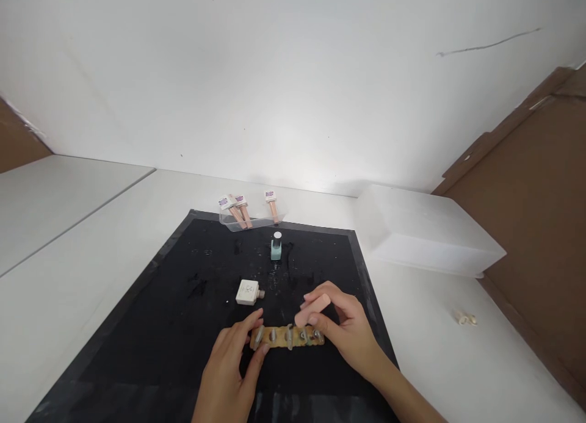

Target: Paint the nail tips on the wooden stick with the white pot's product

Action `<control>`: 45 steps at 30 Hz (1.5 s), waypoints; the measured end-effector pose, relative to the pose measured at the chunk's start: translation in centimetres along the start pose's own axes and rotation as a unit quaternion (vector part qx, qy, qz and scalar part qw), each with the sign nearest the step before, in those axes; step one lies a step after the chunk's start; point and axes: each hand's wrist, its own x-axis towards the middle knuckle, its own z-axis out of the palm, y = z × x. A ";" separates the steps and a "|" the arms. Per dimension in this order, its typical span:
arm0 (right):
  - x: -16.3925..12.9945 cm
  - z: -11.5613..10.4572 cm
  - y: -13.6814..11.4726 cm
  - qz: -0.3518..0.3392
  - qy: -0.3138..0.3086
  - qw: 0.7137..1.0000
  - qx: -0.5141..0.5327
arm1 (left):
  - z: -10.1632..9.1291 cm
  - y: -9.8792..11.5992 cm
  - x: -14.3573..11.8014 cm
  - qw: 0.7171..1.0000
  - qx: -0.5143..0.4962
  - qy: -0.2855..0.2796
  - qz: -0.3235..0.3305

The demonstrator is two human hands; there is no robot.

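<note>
My left hand point(232, 365) pinches the left end of a yellowish strip point(281, 337) between thumb and fingers. Several pale, shiny false nails stand in a row along this strip. Above its right end, my right hand point(344, 326) holds a pink nail polish cap point(313, 309) between thumb and fingers, tilted down to the left. Whether its brush touches a nail, I cannot tell. Beyond my left hand, a white square nail polish bottle point(247, 292) lies with its bare neck to the right.
A small mint-green polish bottle point(276, 247) with a dark, white-topped cap stands farther back on the black mat point(183, 325). Behind it, a clear tray point(256, 220) carries three pink-capped bottles. At right are a translucent white box point(425, 234) and a small cream-coloured object point(465, 318).
</note>
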 end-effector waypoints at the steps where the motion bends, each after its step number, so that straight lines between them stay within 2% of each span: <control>1: 0.0 0.0 0.0 -0.005 -0.017 1.000 0.004 | 0.0 -0.2 0.0 1.000 -0.001 0.003 0.005; 4: 0.0 0.2 0.0 -0.006 -0.048 0.999 -0.012 | 0.1 -0.5 0.0 1.000 -0.002 0.010 0.019; 10: -0.1 0.2 0.4 -0.010 0.000 1.000 -0.004 | 0.1 -0.2 0.2 1.000 0.002 0.009 0.024; 14: 0.0 0.2 0.3 -0.028 -0.041 0.999 0.004 | 0.1 -0.1 0.1 1.000 0.002 0.015 0.026; 20: 0.0 0.2 0.4 -0.015 -0.018 1.000 -0.005 | 0.1 -0.2 0.1 1.000 0.003 0.016 0.023; 25: 0.0 0.3 0.2 -0.035 -0.052 0.998 -0.003 | 0.1 -0.3 0.0 0.999 -0.005 0.017 0.029; 31: -0.1 0.4 0.3 -0.036 -0.035 0.999 -0.010 | 0.0 0.0 0.0 1.000 -0.007 0.012 0.021; 45: -0.1 0.4 0.2 -0.043 -0.059 0.997 -0.012 | -0.2 0.4 0.0 1.000 -0.011 0.012 0.007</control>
